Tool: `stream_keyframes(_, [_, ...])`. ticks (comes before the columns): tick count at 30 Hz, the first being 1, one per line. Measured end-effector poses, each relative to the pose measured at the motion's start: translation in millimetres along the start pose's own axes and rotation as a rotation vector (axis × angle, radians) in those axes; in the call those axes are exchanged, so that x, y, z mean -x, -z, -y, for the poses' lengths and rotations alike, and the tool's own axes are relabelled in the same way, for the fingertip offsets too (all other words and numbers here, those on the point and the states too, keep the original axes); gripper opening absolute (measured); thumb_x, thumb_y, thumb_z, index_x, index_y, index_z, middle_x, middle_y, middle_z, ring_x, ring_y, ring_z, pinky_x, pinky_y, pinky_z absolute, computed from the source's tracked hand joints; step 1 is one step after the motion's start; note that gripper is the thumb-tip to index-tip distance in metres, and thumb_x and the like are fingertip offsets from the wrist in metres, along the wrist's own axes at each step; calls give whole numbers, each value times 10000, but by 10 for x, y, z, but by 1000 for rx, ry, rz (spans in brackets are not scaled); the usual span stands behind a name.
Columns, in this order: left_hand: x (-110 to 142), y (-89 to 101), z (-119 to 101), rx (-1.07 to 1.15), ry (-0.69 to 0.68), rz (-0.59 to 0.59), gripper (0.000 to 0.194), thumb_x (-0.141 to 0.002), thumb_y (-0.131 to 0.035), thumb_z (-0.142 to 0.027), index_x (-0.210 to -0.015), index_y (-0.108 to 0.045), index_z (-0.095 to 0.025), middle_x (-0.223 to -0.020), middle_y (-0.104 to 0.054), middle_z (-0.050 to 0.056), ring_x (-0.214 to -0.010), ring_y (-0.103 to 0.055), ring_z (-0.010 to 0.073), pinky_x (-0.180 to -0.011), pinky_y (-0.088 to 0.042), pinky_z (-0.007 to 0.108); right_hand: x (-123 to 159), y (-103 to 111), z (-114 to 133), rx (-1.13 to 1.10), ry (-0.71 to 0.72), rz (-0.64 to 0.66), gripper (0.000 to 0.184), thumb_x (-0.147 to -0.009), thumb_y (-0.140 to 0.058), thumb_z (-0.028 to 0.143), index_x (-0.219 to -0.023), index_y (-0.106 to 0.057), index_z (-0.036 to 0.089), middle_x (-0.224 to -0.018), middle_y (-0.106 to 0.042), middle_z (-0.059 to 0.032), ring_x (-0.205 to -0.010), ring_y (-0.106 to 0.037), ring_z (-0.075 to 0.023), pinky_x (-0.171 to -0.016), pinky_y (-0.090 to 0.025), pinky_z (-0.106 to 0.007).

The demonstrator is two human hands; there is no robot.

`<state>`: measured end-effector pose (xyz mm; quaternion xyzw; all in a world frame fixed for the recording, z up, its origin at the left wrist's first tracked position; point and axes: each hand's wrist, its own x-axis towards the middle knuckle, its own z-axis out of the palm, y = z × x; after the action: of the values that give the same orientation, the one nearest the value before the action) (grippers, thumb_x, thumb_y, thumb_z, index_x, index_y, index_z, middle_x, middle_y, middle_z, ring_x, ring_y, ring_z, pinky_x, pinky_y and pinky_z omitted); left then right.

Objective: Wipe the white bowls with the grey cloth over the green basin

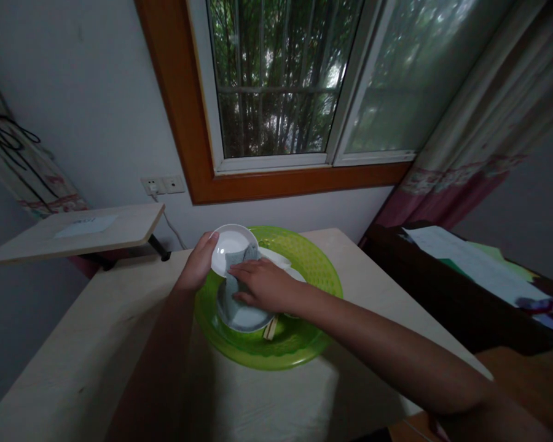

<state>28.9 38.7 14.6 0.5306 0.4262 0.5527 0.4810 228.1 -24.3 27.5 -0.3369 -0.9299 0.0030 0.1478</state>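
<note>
1. Under a window (pixel 281 80), at a pale desk (pixel 267 405), my left grip (pixel 200 264) pinches a white bowl (pixel 225 238) by its left edge, thumb at the rim, the other fingers hidden behind it.
2. My right grip (pixel 265 283) covers part of a gray cloth (pixel 231 286), fingers bent and close together over the fabric at the bowl; whether they pinch it, I cannot tell.
3. Tilted above a green basket (pixel 267 362), the bowl overlaps a second bowl (pixel 249 320), itself partly masked by the cloth.
4. White dishes (pixel 276 255) behind my right wrist are half concealed, their shapes unclear; wooden sticks (pixel 270 329) show only one end.
5. My left forearm rises in shadow; my right slants in from the lower right, both cut off by the view's edge.
</note>
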Motion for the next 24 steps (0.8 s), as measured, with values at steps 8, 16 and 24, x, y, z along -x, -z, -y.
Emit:
stream_keyframes(8, [25,49,-24,-142,-10,5,494,-927,-629,-651,-1132,-684,-205,-1022,-701,58,-973,-633,252,-808,-476,327,46,8,-196,102,17,-2,468,-995,-705,415,-1349,-662,112,-1426,-679,-184,-1308,-658,-301,-1034,-548,-421])
stream_keyframes(16, [-46,72,125,-110,40,12,483,-913,-647,-642,-1116,-683,-205,-988,-699,63,-909,-634,244,-754,-469,321,53,26,-167,319,-10,28,244,-990,-613,112,-1204,-728,121,-1313,-737,-184,-1282,-665,-306,-962,-537,-423])
stream_keyframes(24, [-31,48,113,12,20,-6,508,-891,-659,-682,-1095,-650,-217,-956,-674,43,-927,-635,252,-769,-499,337,-134,103,-24,15,99,56,641,-949,-724,512,-1441,-583,125,-1298,-748,-170,-1178,-711,-304,-1046,-483,-447])
